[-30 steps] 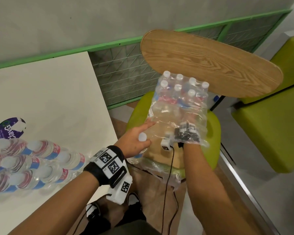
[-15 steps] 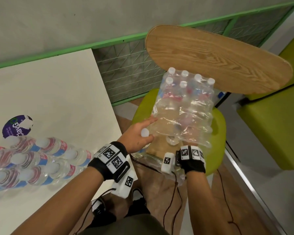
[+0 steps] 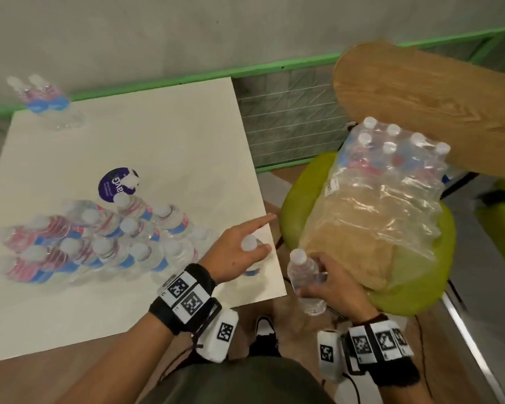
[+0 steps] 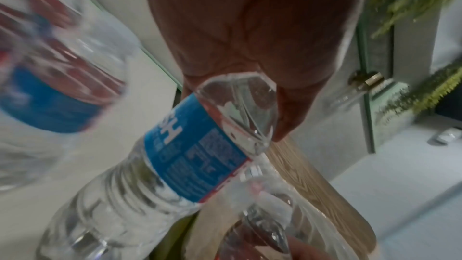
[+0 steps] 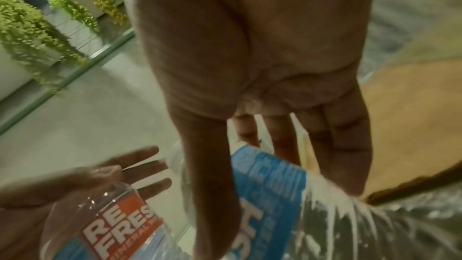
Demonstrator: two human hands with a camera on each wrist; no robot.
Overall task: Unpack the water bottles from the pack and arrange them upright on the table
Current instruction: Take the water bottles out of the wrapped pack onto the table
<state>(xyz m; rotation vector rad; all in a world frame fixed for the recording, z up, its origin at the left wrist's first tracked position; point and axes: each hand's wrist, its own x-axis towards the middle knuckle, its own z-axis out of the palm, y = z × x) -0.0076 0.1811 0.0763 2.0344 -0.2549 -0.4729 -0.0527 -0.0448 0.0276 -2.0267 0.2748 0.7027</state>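
My left hand grips a water bottle by its neck over the right edge of the white table, index finger stretched out. In the left wrist view that bottle shows a blue label under my palm. My right hand holds a second bottle by its body, just in front of the pack; its fingers curl round the blue label. The shrink-wrapped pack sits on a green chair with several bottles at its far end. Several bottles stand clustered on the table.
Two more bottles stand at the table's far left corner. A purple sticker lies behind the cluster. The chair's wooden backrest rises behind the pack. A second green seat is at the right, and a gap of floor separates table and chair.
My left hand carried its bottle from the pack leftward to the table's edge. My right hand came out of the wrap holding a bottle. The head view swung left.
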